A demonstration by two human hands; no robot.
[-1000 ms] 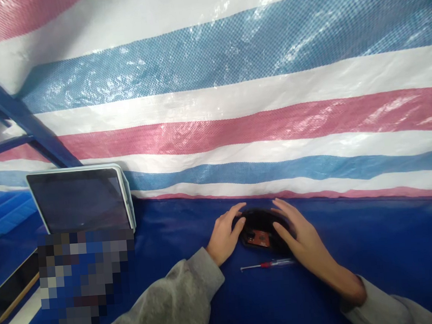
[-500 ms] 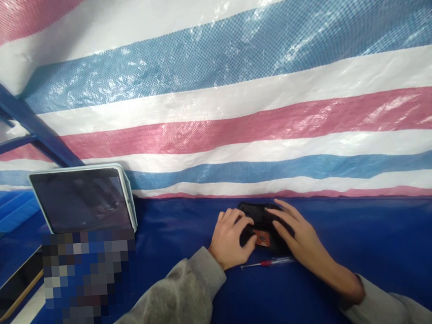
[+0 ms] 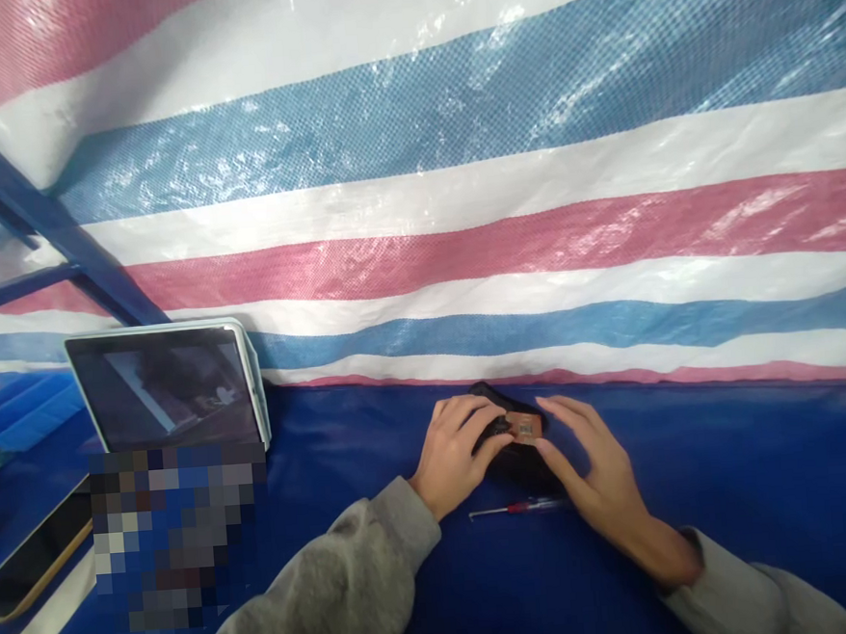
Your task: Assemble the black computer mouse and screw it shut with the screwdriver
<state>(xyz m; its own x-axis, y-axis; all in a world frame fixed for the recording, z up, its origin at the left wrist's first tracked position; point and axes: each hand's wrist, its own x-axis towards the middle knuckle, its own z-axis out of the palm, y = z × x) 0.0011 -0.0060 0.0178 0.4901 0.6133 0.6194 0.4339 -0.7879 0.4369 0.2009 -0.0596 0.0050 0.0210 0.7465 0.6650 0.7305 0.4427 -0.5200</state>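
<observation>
A small orange-brown circuit board (image 3: 524, 428) is raised over a black object (image 3: 524, 469) on the blue table. My left hand (image 3: 461, 449) pinches the dark part at the board's left end between thumb and fingers. Close to the board's right edge is my right hand (image 3: 592, 450), its thumb and fingers apart, holding nothing that I can make out. Just below the black object lies a screwdriver (image 3: 518, 508) with a red and clear handle, its thin shaft pointing left.
A tablet (image 3: 171, 388) in a pale case stands at the left. Nearer lie a phone (image 3: 38, 552) and a pixelated patch. Blue trays (image 3: 24, 408) are at the far left, below a blue metal frame (image 3: 94, 282). Striped sheeting (image 3: 462, 256) hangs behind the table.
The circuit board has moved up and to the right with my left hand. My right hand has shifted slightly right, off the black object. The tablet's screen picture has changed.
</observation>
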